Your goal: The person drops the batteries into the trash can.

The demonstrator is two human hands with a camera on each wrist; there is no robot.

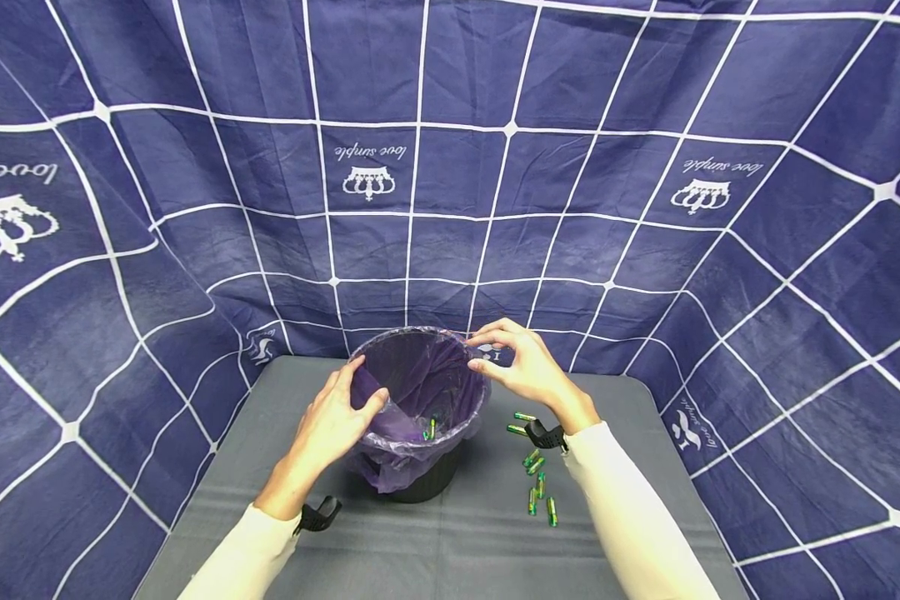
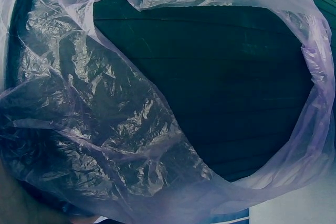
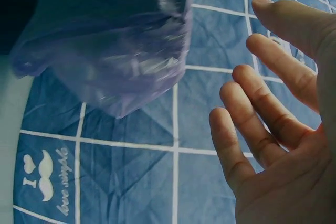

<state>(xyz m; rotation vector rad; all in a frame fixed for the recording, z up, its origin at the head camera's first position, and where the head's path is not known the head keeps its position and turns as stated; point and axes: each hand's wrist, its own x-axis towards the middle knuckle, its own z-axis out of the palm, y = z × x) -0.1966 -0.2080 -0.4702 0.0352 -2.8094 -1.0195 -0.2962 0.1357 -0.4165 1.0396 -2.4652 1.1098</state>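
A dark bin (image 1: 420,487) stands on the grey table, lined with a translucent purple plastic bag (image 1: 397,475) folded over its rim. Inside it lie a few green and yellow batteries (image 1: 432,428). My left hand (image 1: 335,421) is at the bin's left rim, thumb and fingers spread apart; whether it touches the bag is unclear. On the opposite side is my right hand (image 1: 525,367), its fingertips near the right rim. The right wrist view shows those fingers (image 3: 273,114) loosely extended, apart from the bag (image 3: 131,61). In the left wrist view, the bag (image 2: 105,129) droops inward across the opening.
Several loose green and yellow batteries (image 1: 536,465) lie on the grey table (image 1: 487,550) right of the bin, some beside my right wrist. A blue cloth with white lines (image 1: 450,175) hangs behind and along both sides. Black straps (image 1: 545,435) circle my wrists.
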